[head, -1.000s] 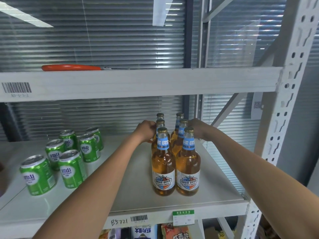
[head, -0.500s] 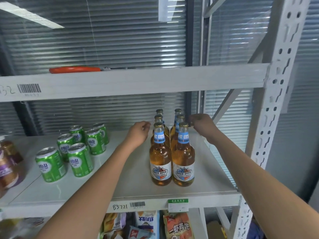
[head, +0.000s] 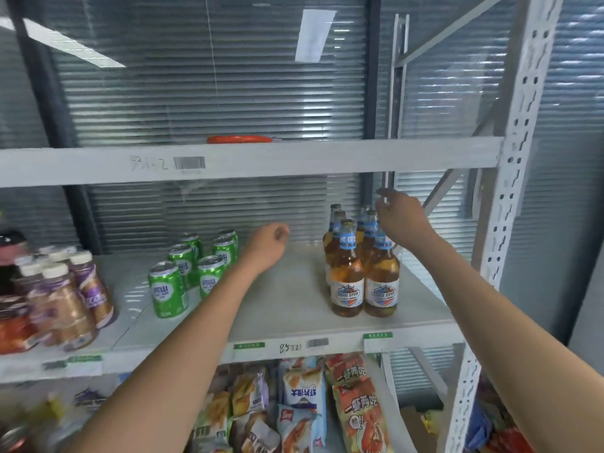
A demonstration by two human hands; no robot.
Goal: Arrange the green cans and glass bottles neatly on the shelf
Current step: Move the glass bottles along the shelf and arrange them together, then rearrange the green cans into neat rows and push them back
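"B5721" on shelf edge (head: 289, 348)

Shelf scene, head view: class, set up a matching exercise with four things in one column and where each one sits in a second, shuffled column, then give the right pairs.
Things:
1. green cans
2. glass bottles
3. orange tool
4. snack bags

Places:
A. on the top shelf
B. on the shelf below the drinks
C. right part of the middle shelf, just below the right hand
D. middle shelf, left of the left hand

Pairs: 1-D, 2-C, 3-A, 4-B
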